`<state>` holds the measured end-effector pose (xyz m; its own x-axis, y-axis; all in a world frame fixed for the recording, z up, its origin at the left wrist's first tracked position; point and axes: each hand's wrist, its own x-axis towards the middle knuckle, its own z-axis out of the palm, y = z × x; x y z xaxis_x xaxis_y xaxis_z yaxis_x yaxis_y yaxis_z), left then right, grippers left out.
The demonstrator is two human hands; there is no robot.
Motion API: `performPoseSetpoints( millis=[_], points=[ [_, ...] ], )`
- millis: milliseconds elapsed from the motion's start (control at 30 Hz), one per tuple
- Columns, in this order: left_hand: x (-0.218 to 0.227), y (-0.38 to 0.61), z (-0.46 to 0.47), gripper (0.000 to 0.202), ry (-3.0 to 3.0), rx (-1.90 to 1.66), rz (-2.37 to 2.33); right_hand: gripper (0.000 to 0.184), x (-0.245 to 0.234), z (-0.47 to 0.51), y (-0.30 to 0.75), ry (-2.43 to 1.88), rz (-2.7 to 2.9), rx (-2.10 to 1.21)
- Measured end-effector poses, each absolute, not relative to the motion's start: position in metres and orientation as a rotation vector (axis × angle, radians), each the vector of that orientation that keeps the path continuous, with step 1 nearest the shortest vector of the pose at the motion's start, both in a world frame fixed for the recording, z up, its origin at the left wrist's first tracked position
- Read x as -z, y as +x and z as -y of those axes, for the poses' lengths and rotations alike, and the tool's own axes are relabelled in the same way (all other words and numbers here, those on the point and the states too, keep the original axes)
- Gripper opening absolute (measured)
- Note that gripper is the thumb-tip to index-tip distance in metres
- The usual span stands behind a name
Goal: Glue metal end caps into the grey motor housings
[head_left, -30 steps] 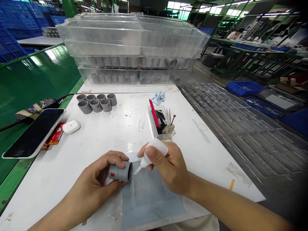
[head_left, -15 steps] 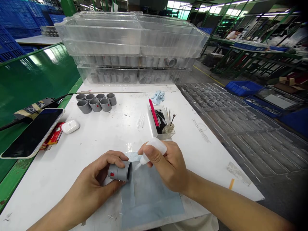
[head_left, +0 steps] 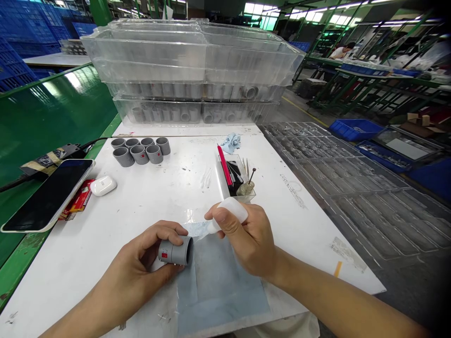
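Between the thumb and fingers of my left hand lies a grey pipe coupling with a small red label, tipped on its side with its open end facing right. My right hand is closed round a white squeeze bottle. The bottle's thin nozzle slants down to the left, a short gap from the coupling's rim. Both hands are over a blue-grey cloth or mat at the table's near edge. Some light-blue tissue lies behind the coupling.
Several grey couplings stand upright at the back left. A small box holds a red pen, tools and a little jar. A phone and white earbud case sit left. Stacked clear trays stand behind; more trays lie right.
My right hand has drawn the squeeze bottle slightly up and to the right, so its nozzle is farther from the coupling. My left hand and the coupling stay in place.
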<state>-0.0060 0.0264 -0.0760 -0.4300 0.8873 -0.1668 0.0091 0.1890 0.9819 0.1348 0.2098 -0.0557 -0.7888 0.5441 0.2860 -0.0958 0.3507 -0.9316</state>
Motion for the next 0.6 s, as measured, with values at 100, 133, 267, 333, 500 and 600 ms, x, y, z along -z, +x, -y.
performPoseSetpoints(
  millis=[100,133,267,333,500,600],
  points=[
    [0.0758,-0.006,-0.0266,0.025,0.875,-1.362,-1.642,0.044,0.0545,-0.2105,0.1351,-0.4,2.033,-1.455],
    [0.0757,-0.0061,-0.0267,0.025,0.878,-1.362,-1.639,0.043,0.054,-0.2108,0.1352,-0.4,2.024,-1.455],
    [0.0756,-0.0069,-0.0272,0.023,0.881,-1.35,-1.627,0.041,0.0522,-0.2119,0.1354,-0.368,1.985,-1.475],
    [0.0758,-0.007,-0.0277,0.024,0.885,-1.345,-1.622,0.04,0.0517,-0.2121,0.1352,-0.358,1.983,-1.477],
    [0.0761,-0.0059,-0.0286,0.025,0.867,-1.364,-1.622,0.042,0.0528,-0.2109,0.1347,-0.369,2.023,-1.453],
    [0.0755,-0.006,-0.0282,0.023,0.861,-1.348,-1.634,0.044,0.0548,-0.2101,0.1348,-0.374,2.052,-1.481]
  ],
)
